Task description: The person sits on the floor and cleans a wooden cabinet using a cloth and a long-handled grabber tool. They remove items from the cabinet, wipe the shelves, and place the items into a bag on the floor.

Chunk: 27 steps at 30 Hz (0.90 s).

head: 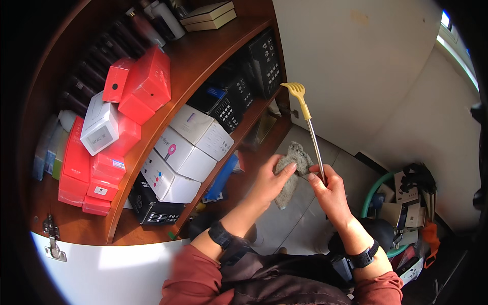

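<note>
My left hand (275, 178) grips a fuzzy grey cloth (292, 162), one end bunched above my thumb and the other hanging down below my palm. My right hand (331, 189) holds the metal shaft of a back scratcher (313, 139). Its yellow, claw-like head (296, 91) points up and away from me, near the cabinet's far end. The cloth's upper part lies beside the shaft, close to my right fingertips; whether it touches the shaft I cannot tell.
A wooden cabinet (213, 53) on the left holds red boxes (146, 84), white hair dryer boxes (187, 156) and black boxes (263, 63). Its white door (141, 263) stands open near me. On the right, a green-rimmed basket (368, 202) is full of mixed items beside the wall (354, 57).
</note>
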Motion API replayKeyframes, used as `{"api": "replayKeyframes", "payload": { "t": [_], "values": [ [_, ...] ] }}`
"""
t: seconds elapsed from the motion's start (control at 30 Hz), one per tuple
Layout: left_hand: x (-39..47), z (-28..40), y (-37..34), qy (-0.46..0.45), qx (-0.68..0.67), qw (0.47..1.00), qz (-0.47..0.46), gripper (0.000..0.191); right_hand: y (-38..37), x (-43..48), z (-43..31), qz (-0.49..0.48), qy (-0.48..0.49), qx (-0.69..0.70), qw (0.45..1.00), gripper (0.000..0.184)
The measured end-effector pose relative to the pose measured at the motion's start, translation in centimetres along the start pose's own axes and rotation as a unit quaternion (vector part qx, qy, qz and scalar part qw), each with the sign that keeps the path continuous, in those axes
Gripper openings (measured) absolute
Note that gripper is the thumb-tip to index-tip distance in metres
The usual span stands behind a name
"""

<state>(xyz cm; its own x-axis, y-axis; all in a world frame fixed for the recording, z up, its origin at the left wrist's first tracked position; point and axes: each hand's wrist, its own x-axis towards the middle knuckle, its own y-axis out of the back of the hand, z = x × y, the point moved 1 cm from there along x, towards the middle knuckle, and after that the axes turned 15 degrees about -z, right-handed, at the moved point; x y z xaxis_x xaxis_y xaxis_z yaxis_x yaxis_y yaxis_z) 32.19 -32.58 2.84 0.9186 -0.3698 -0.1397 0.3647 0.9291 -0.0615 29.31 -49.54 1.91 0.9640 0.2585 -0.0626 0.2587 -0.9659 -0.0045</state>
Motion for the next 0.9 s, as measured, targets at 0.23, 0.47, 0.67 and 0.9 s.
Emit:
{"api": "replayKeyframes", "payload": {
  "t": [0.23, 0.47, 0.67, 0.9],
  "values": [
    [-0.4, 1.5, 0.1, -0.049, -0.063, 0.997, 0.008, 0.037, 0.6, 0.4, 0.4, 0.116, 0.141, -0.129, 0.975, 0.035],
    [-1.0, 3.4, 1.9, -0.095, -0.081, 0.991, 0.038, 0.034, 0.1, 2.8, -5.2, 0.067, 0.175, -0.145, 0.972, 0.026],
    [-1.9, 4.8, 4.7, -0.152, -0.099, 0.979, 0.091, 0.034, -2.1, 9.4, -14.9, -0.033, 0.236, -0.195, 0.951, 0.035],
    [-2.3, 4.7, 6.8, -0.168, -0.014, 0.975, 0.144, 0.048, -4.7, 8.9, -13.6, -0.059, 0.209, -0.059, 0.974, 0.037]
  ]
}}
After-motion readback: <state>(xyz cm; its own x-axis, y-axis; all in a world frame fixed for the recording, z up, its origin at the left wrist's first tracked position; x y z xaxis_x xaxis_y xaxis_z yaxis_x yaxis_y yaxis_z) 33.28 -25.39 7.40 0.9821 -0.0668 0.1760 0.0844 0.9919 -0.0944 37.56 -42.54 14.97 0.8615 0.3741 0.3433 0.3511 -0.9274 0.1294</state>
